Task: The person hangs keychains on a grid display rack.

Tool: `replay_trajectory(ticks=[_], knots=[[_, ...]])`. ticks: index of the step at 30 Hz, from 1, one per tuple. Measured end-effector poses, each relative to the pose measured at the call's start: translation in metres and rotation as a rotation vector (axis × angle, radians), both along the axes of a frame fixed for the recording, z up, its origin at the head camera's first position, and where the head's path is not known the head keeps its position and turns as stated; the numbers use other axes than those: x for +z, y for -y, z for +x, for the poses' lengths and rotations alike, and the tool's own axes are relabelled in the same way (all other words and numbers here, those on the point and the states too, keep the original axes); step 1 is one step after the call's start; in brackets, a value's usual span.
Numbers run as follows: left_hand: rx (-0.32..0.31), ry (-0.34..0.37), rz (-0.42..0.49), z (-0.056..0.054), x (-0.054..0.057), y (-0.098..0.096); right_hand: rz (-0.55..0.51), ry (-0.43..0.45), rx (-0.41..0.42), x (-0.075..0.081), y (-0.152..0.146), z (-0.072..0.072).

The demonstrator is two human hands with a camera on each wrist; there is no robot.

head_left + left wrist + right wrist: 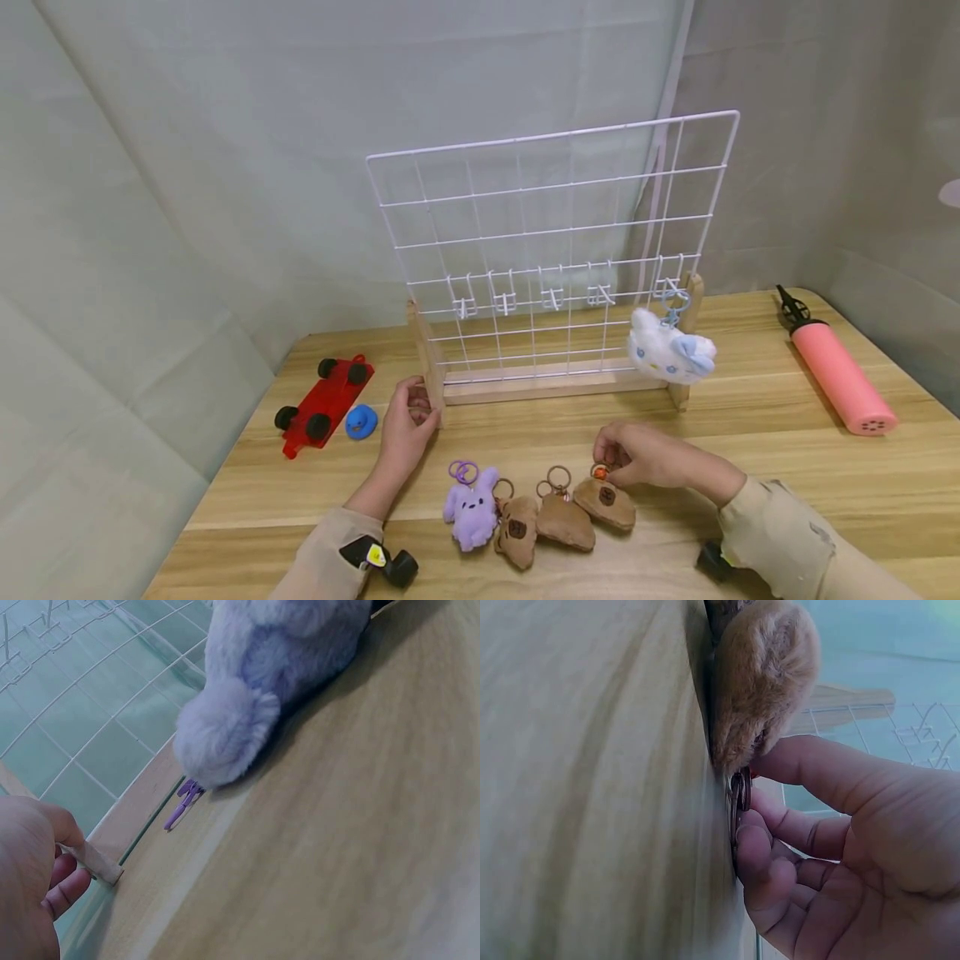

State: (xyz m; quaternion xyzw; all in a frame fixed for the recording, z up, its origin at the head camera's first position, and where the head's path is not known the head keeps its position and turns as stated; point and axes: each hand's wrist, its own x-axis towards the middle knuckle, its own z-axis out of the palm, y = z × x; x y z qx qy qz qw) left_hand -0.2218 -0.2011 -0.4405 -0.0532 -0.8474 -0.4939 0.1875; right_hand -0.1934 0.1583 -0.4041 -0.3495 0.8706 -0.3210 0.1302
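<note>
My left hand (407, 423) holds the left wooden foot (431, 375) of a white wire grid rack (551, 250), thumb on one side and fingers on the other. The right hand (645, 454) pinches the ring end of a brown plush keychain (606, 503), which lies on the table. In the right wrist view its dark metal ring (740, 802) sits between thumb and fingers. To its left lie a second brown plush keychain (566, 523), a third brown plush keychain (517, 532) and a purple plush keychain (472, 510). A white plush keychain (667, 350) hangs from the rack's rightmost hook.
Several white wire hooks (552, 296) line the grid. Left of the rack, a red toy car (330, 404) with black wheels lies beside a blue rubber duck (362, 422). A pink hand pump (840, 375) with a black nozzle lies at the right. Grey curtains (225, 167) surround the table.
</note>
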Motion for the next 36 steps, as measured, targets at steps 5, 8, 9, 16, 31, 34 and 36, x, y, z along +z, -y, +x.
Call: replay_trajectory(ticks=[5,8,9,16,31,34,36], knots=[[0.000,-0.005,-0.005,-0.0002,0.0000,-0.0003,0.015,0.002,-0.013,0.0020,0.0005,0.0013],[-0.002,-0.009,-0.001,0.0002,0.0007,-0.0006,0.018,0.024,-0.023,0.0031,0.0009,0.0020],[-0.003,-0.009,0.001,0.0003,0.0007,-0.0007,0.018,0.031,-0.026,0.0032,0.0009,0.0022],[-0.015,-0.001,0.007,0.0013,-0.0003,-0.0009,-0.014,0.078,-0.024,0.0010,-0.0005,0.0026],[-0.009,-0.017,-0.002,-0.0001,-0.0007,-0.0006,-0.126,0.128,-0.009,0.0028,-0.0039,0.0023],[-0.006,-0.023,-0.008,-0.0002,-0.0002,0.0000,-0.147,0.175,-0.012,0.0053,-0.0041,0.0021],[-0.008,-0.026,-0.008,-0.0007,-0.0011,0.0006,-0.159,0.190,-0.013,0.0071,-0.0044,0.0020]])
